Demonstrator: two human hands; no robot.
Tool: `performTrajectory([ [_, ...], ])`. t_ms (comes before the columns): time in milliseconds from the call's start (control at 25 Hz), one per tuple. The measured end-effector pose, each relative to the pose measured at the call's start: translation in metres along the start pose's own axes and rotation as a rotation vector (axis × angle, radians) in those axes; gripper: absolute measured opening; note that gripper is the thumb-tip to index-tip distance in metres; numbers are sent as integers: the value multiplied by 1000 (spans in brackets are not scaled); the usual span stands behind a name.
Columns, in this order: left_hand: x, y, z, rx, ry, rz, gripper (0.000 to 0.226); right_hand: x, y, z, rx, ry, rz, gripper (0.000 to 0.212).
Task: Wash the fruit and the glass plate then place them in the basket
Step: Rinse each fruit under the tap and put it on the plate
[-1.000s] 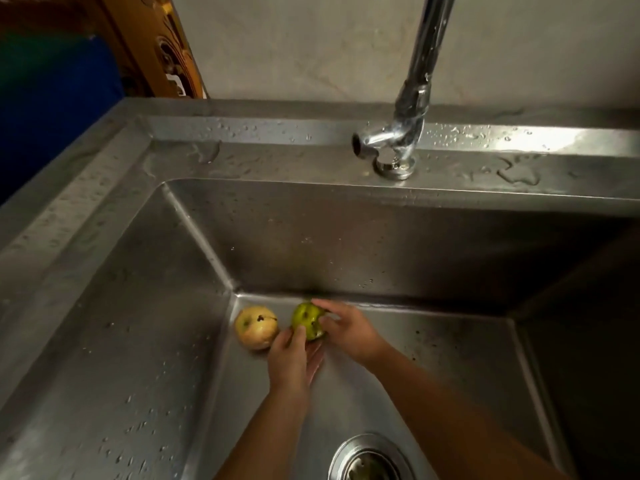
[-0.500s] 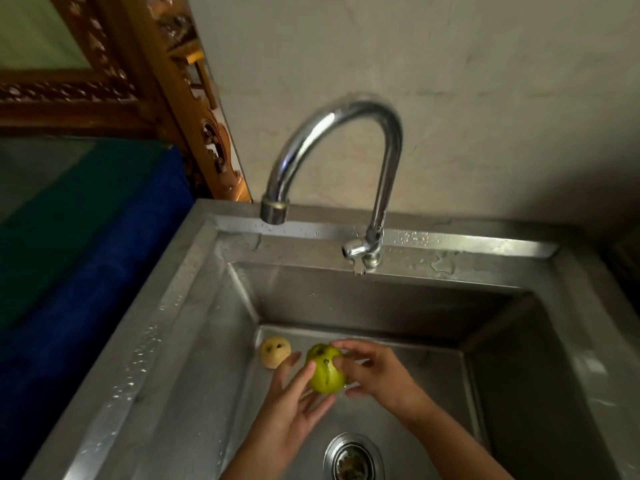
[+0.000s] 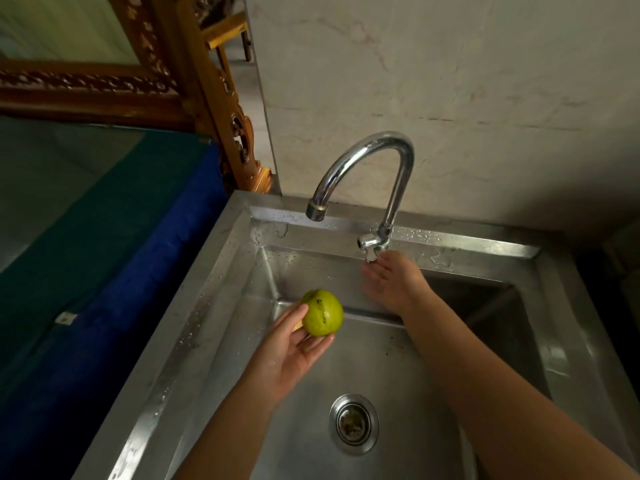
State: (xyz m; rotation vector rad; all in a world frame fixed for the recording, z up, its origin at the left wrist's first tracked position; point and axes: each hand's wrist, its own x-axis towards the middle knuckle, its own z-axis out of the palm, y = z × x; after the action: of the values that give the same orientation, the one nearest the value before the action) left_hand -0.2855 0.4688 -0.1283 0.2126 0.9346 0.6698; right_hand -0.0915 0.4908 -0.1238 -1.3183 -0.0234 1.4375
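Stainless steel sink: wet, water droplets along left and rear rims. Round drain strainer in basin floor, near front. Chrome gooseneck faucet mounted on rear rim.

Your left hand holds fruit over sink; right hand at tap behind; drain nearer you.

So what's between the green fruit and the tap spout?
In the head view, nothing: only bare wet sink wall shows between the green fruit and the tap spout.
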Motion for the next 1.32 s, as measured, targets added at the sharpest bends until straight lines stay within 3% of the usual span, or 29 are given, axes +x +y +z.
performTrajectory([
  [320,8,19,7,-34,59,51,44,-11,-47,23,50,54,97,41],
  [440,8,25,11,-28,65,50,42,-31,-57,37,-103,3,78,46],
  [560,12,33,14,-35,80,41,43,-56,-64,57,-248,-16,-102,33],
  [680,14,35,15,-65,87,29,48,-75,-70,75,-116,-206,-201,31],
  [760,15,33,16,-74,86,30,48,-77,-60,75,-126,-242,-241,31],
  [880,14,29,20,-81,54,55,46,-67,-18,58,-555,-221,-325,28],
  [960,15,29,25,-54,23,101,40,-55,9,48,-682,-310,-310,42],
  [1040,15,32,30,-21,10,121,30,-46,24,44,-604,-335,-345,44],
  [1160,11,35,35,-39,5,75,20,-40,32,42,-482,-217,-431,30],
  [1240,8,36,38,-64,0,43,22,-40,34,41,-451,-170,-460,26],
  [1320,8,38,40,-71,-10,70,32,-42,35,40,-541,-259,-504,35],
])
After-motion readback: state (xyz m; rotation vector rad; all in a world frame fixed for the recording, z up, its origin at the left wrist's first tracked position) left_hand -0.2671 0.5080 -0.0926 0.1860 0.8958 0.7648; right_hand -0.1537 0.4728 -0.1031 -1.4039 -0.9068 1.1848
